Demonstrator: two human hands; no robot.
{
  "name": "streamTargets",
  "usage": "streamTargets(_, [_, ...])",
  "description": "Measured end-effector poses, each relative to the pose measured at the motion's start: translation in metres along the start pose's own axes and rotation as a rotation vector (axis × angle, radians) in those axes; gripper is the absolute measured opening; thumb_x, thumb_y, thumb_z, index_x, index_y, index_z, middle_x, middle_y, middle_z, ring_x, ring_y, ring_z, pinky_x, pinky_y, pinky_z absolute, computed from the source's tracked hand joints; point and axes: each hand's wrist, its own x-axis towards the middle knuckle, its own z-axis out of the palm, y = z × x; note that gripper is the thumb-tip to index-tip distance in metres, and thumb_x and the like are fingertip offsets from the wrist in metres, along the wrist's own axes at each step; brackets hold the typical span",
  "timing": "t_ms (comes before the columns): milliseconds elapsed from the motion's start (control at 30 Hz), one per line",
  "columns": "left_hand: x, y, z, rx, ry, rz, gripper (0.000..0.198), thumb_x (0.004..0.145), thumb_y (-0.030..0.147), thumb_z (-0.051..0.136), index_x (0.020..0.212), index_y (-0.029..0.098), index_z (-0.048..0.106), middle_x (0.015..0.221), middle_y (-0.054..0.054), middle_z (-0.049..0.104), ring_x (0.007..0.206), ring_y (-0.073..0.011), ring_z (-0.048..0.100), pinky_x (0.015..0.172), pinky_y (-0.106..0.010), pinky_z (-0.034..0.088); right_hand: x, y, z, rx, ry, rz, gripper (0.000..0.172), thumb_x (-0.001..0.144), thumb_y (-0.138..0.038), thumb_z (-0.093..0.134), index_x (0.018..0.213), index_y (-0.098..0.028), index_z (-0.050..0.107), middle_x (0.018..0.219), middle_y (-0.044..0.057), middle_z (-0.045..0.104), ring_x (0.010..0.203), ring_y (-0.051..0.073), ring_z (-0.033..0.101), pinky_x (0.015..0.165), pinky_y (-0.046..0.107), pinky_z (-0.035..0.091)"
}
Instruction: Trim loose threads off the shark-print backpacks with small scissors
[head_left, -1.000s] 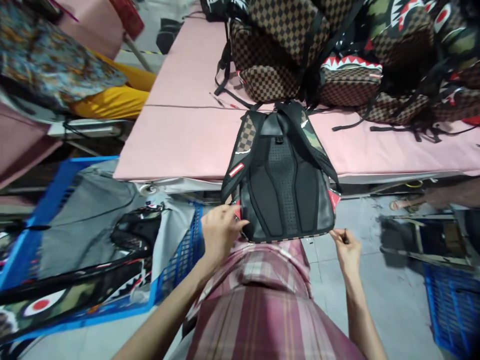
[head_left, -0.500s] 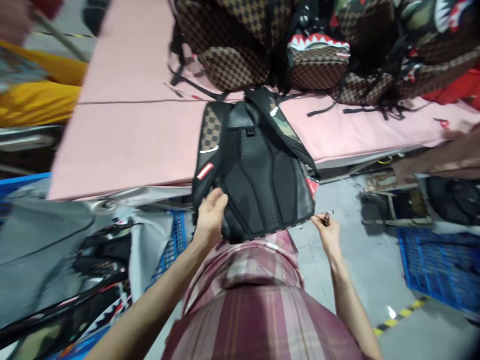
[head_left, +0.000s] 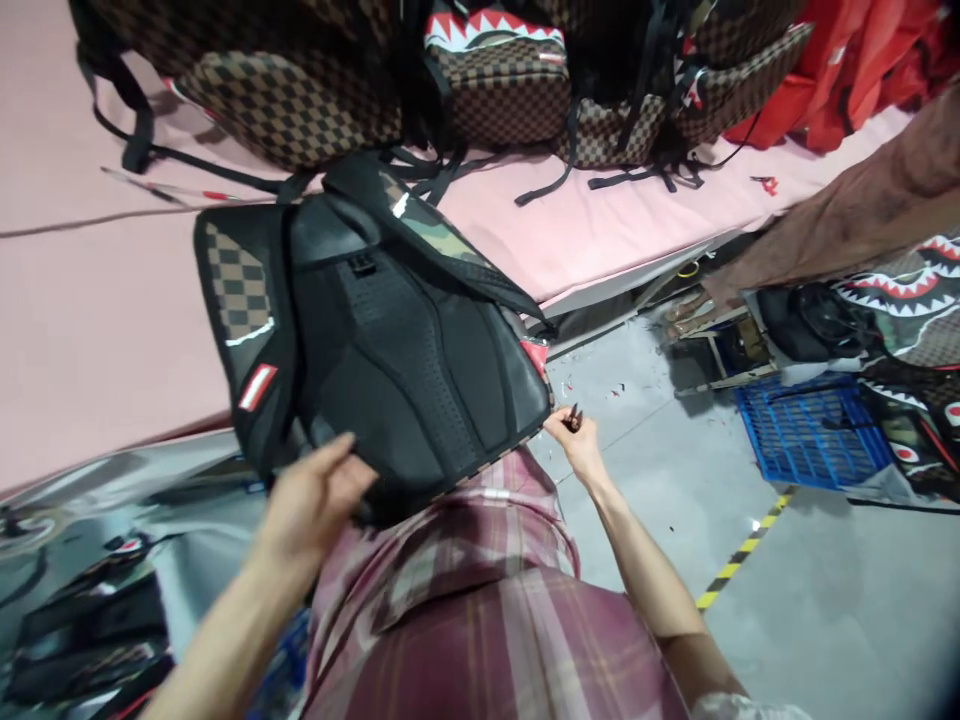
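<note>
A black backpack (head_left: pixel 405 350) lies back panel up, half on the table edge and half over my lap, straps towards me. Checkered and camouflage patches show on its straps, and a red label (head_left: pixel 259 387) on the left one. My right hand (head_left: pixel 574 440) pinches the bag's lower right corner; a small dark pointed tool (head_left: pixel 574 418), kind unclear, pokes out of that hand. Over the lower left corner is my left hand (head_left: pixel 315 495), slightly blurred, its fingers loosely apart on the panel. A red tag (head_left: pixel 535 353) hangs at the right side.
Several checkered backpacks (head_left: pixel 292 110) line the back of the pink table (head_left: pixel 105 330). Red bags (head_left: pixel 847 70) lie at the far right. On the floor are a blue crate (head_left: pixel 814 430) and yellow-black tape (head_left: pixel 742 550). A person's brown-clothed leg (head_left: pixel 817 210) reaches in from the right.
The view has shifted right and closer, so the backpack appears larger, tilted and further left. My left hand's fingers have loosened from its side edge. My right hand still pinches the corner.
</note>
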Motion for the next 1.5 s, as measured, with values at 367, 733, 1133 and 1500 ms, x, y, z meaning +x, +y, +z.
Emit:
streamTargets(367, [0.008, 0.024, -0.020, 0.162, 0.071, 0.099, 0.020, 0.081, 0.038, 0.047, 0.077, 0.027, 0.063, 0.075, 0.001, 0.071, 0.098, -0.0209, 0.063, 0.088, -0.040, 0.052, -0.039, 0.005, -0.006, -0.003, -0.198, 0.113, 0.023, 0.067, -0.033, 0.063, 0.056, -0.016, 0.053, 0.053, -0.004, 0.050, 0.052, 0.009, 0.043, 0.054, 0.023, 0.037])
streamTargets(733, [0.060, 0.033, -0.073, 0.907, 0.197, 0.716, 0.033, 0.071, 0.030, 0.053, 0.100, 0.017, 0.063, 0.111, -0.012, 0.064, 0.106, -0.0273, 0.058, 0.096, -0.042, 0.041, 0.008, -0.030, -0.016, -0.428, -0.011, -0.137, 0.027, 0.068, -0.045, 0.062, 0.060, -0.019, 0.063, 0.058, 0.001, 0.057, 0.057, 0.016, 0.052, 0.053, 0.025, 0.041])
streamTargets(1133, [0.114, 0.081, -0.102, 0.950, -0.182, 0.648, 0.033, 0.073, 0.026, 0.057, 0.104, 0.019, 0.064, 0.107, -0.007, 0.061, 0.103, -0.0200, 0.056, 0.096, -0.034, 0.041, 0.047, -0.093, 0.138, -0.720, -0.564, -0.409, 0.021, 0.082, -0.036, 0.051, 0.084, -0.020, 0.064, 0.076, 0.003, 0.064, 0.068, 0.016, 0.060, 0.062, 0.026, 0.043])
streamTargets(1500, [0.122, 0.070, -0.095, 1.139, -0.248, 0.747, 0.022, 0.083, 0.021, 0.043, 0.069, 0.019, 0.058, 0.074, -0.002, 0.054, 0.077, -0.0175, 0.052, 0.075, -0.032, 0.045, 0.068, -0.095, 0.218, -1.140, -0.581, -0.760, 0.022, 0.084, -0.029, 0.055, 0.103, -0.021, 0.061, 0.096, 0.006, 0.064, 0.091, 0.020, 0.058, 0.075, 0.029, 0.043])
